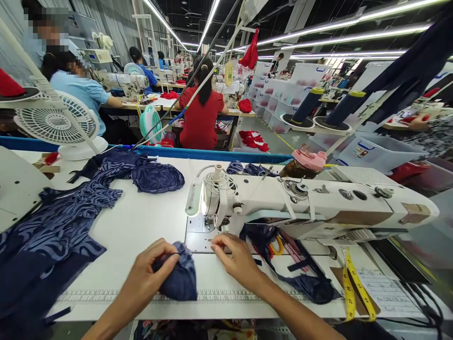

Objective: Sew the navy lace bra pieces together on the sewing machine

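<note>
My left hand (155,264) is closed on a navy patterned fabric piece (184,278), rounded like a bra cup, which hangs over the table's front part. Its thumb and fingers pinch the upper edge. My right hand (233,257) is at the front of the needle plate (194,238), thumb and forefinger pressed together; whatever they hold, if anything, is too small to make out. Just behind it stands the head of a white sewing machine (276,198), its lamp lit beside the needle. A gap separates the two hands.
Navy patterned pieces (71,212) are heaped at the left, with a stack of cups (157,177) behind. Right of my hand lie scissors (278,245), navy straps and a cup (314,285). A yellow measuring tape (348,283) hangs over the front edge. Co-workers sit beyond the table.
</note>
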Demonstrator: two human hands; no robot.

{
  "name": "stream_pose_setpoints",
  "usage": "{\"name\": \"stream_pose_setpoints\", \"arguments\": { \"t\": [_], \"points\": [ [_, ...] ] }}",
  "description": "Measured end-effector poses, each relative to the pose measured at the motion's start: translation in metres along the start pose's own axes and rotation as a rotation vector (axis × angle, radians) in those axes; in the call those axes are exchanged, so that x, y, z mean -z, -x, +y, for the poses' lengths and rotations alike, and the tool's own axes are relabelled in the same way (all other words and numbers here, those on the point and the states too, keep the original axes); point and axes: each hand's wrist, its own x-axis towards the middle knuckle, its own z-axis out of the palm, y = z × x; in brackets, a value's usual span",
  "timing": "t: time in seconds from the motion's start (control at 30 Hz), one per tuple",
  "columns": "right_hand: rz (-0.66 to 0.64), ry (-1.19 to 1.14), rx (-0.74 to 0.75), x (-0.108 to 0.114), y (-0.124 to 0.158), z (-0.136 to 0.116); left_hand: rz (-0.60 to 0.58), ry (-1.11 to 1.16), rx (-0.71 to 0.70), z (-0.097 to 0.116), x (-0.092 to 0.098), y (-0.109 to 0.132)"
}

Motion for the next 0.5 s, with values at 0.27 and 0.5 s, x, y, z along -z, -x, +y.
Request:
{"name": "stream_pose_setpoints", "arguments": {
  "t": [0.27, 0.5],
  "points": [
    [0.079, 0.388, 0.034, 0.020, -0.001, 0.023, -0.026, -0.160, -0.018, -0.020, 0.025, -0.025],
    [0.066, 0.299, 0.063, 0.016, 0.001, 0.017, 0.095, -0.512, -0.110, -0.050, 0.042, -0.113]
  ]
}}
